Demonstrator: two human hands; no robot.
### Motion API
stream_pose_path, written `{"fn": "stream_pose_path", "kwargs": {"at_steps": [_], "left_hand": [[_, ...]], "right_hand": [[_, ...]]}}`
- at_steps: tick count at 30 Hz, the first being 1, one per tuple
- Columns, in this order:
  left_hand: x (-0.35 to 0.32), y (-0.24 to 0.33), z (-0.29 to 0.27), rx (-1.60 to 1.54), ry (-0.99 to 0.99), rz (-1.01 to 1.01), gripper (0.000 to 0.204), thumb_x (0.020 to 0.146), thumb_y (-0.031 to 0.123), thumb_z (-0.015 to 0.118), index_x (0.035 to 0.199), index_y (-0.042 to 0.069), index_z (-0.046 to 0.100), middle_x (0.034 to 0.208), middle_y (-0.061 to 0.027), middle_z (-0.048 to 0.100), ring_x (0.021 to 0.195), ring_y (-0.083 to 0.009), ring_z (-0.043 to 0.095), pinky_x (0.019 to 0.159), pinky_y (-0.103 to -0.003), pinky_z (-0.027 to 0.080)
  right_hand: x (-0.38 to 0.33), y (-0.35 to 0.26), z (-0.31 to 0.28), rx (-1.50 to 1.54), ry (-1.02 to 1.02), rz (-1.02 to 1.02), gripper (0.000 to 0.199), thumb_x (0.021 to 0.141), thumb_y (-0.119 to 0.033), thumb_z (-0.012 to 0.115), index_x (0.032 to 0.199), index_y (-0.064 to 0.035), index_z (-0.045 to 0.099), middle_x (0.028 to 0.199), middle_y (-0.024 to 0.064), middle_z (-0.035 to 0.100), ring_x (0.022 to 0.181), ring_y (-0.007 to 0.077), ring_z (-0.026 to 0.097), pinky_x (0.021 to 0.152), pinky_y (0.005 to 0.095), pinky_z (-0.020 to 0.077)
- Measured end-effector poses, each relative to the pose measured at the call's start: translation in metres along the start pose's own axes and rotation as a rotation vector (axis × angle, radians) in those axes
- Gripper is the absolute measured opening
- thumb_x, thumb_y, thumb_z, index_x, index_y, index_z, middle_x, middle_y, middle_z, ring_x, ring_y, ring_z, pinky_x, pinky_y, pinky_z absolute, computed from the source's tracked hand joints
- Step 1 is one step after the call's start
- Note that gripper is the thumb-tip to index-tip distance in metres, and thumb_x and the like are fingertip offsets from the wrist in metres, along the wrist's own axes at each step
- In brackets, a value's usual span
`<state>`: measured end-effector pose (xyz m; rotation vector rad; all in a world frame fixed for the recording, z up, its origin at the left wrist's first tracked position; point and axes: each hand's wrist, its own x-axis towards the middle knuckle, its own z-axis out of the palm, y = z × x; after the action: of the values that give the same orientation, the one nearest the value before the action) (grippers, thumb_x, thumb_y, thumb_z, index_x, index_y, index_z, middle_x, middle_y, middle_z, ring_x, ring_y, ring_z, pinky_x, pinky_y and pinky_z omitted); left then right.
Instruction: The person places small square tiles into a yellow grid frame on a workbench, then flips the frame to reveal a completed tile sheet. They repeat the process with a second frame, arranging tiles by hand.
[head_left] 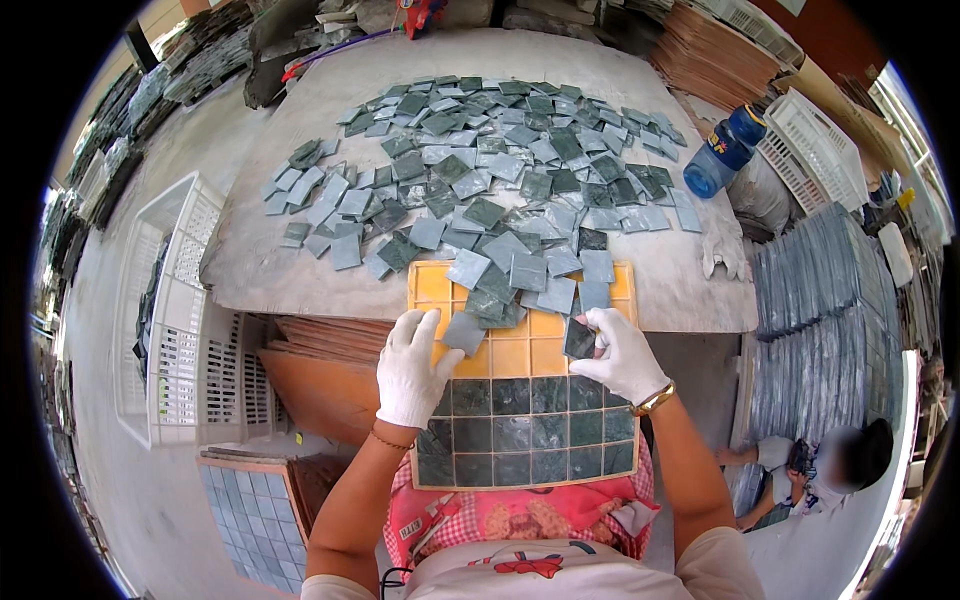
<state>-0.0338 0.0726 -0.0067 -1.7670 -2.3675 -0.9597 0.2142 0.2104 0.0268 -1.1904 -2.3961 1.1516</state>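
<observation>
An orange grid tray (510, 355) leans from my lap onto the table edge. Its lower rows hold dark green square tiles (530, 435); loose grey-green tiles (515, 280) lie over its top part. My right hand (622, 355), in a white glove, pinches one dark green tile (580, 338) just above the filled rows. In a matching glove, my left hand (410, 372) rests on the tray's left edge, its fingers touching a grey tile (463, 332).
A large spread of loose tiles (480, 165) covers the grey table (300, 270). A blue bottle (722, 152) stands at the right. White crates (170, 330) sit at left, stacked tile sheets (810, 330) at right. Another person (830, 465) crouches lower right.
</observation>
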Motion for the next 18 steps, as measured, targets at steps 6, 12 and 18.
{"fn": "stream_pose_path", "kwargs": {"at_steps": [6, 12, 18], "left_hand": [[0.006, 0.012, 0.024, 0.158, -0.213, -0.060, 0.066, 0.066, 0.031, 0.079, 0.120, 0.007, 0.049, 0.103, -0.0126, 0.054, 0.094, -0.0331, 0.057, 0.076, -0.042, 0.049], [0.001, -0.001, -0.013, -0.178, -0.324, 0.008, 0.033, 0.079, 0.014, 0.062, 0.110, 0.002, 0.058, 0.095, -0.0160, 0.062, 0.079, -0.0310, 0.063, 0.068, -0.041, 0.051], [0.012, 0.021, -0.004, -0.610, -0.644, -0.229, 0.021, 0.087, 0.009, 0.057, 0.105, 0.000, 0.063, 0.082, -0.0167, 0.064, 0.065, -0.0258, 0.062, 0.062, -0.034, 0.049]], "right_hand": [[0.000, -0.002, 0.017, -0.156, 0.170, -0.207, 0.054, 0.068, -0.021, 0.075, 0.115, -0.0091, 0.052, 0.112, 0.0095, 0.053, 0.087, 0.0275, 0.059, 0.075, 0.0369, 0.0505], [-0.006, -0.004, 0.003, -0.234, 0.033, -0.130, 0.054, 0.070, -0.021, 0.075, 0.116, -0.0096, 0.051, 0.113, 0.0118, 0.052, 0.095, 0.0324, 0.058, 0.079, 0.0399, 0.0502], [0.000, 0.004, 0.022, -0.293, 0.031, -0.306, 0.057, 0.069, -0.021, 0.077, 0.117, -0.0076, 0.049, 0.114, 0.0120, 0.052, 0.098, 0.0328, 0.058, 0.079, 0.0409, 0.0503]]}}
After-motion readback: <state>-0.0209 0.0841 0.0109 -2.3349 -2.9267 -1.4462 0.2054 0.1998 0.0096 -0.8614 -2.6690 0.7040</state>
